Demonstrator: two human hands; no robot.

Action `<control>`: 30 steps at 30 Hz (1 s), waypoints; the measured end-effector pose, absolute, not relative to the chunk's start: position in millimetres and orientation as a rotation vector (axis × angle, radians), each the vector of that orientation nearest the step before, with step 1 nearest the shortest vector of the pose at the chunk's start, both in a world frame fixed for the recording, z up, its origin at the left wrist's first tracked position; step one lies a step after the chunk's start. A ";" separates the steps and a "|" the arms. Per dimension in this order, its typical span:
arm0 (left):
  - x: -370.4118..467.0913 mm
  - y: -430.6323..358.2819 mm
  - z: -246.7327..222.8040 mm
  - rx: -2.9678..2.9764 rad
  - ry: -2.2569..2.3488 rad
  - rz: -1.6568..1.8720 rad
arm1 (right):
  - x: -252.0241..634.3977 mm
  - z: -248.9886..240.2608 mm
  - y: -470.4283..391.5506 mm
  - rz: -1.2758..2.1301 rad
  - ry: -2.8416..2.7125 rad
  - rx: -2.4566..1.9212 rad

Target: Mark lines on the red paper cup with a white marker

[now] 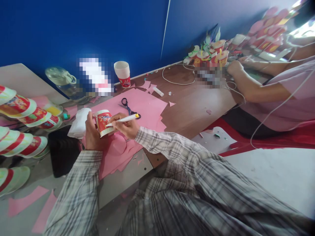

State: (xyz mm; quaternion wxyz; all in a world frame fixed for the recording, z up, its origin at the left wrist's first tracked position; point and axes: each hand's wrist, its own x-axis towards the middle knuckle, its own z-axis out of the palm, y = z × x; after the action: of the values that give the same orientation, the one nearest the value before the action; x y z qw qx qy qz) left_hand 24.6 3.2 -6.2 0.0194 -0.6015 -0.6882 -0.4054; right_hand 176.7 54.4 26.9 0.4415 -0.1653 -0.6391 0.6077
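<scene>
A red-and-white paper cup (103, 122) is tilted in my left hand (94, 136), which is closed around its side and base. My right hand (126, 126) grips a white marker (126, 118) with a yellow end, its tip at the cup's printed side. Beneath both hands lie sheets of pink paper (147, 105), with dark-handled scissors (126, 104) on top just beyond my right hand. White tissue (80, 123) sits beside my left hand.
Stacked paper cups (31, 111) crowd the left, near a dark tablet-like slab (61, 154). A cup stack (122, 73) and clear jug (61, 80) stand by the blue wall. A glue stick (158, 91) lies beyond the paper. Another person's arm (256, 88) rests at right, near decorated cups (209, 57).
</scene>
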 end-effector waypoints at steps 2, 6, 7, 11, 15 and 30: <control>24.2 3.5 -6.6 -1.855 -2.141 -1.246 | 176.4 25.1 54.6 1.512 -1.581 -0.403; 25.0 3.2 -5.4 -1.821 -2.177 -1.210 | 176.1 23.0 55.0 1.515 -1.597 -0.395; 25.0 3.1 -5.2 -1.826 -2.175 -1.208 | 176.1 23.0 55.0 1.515 -1.597 -0.396; 22.9 3.1 -7.0 -1.842 -2.164 -1.214 | 176.3 23.7 54.9 1.521 -1.586 -0.396; 21.6 3.1 -8.1 -1.865 -2.172 -1.227 | 176.0 22.4 55.0 1.526 -1.573 -0.394; 23.5 3.1 -6.3 -1.849 -2.129 -1.185 | 175.3 22.0 54.5 1.531 -1.573 -0.399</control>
State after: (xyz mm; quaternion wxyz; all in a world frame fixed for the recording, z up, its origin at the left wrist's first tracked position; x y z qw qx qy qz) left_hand 23.5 3.1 -6.3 0.0412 -0.6041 -0.6954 -0.3870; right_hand 175.3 54.5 22.0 0.4398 -0.1607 -0.6331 0.6164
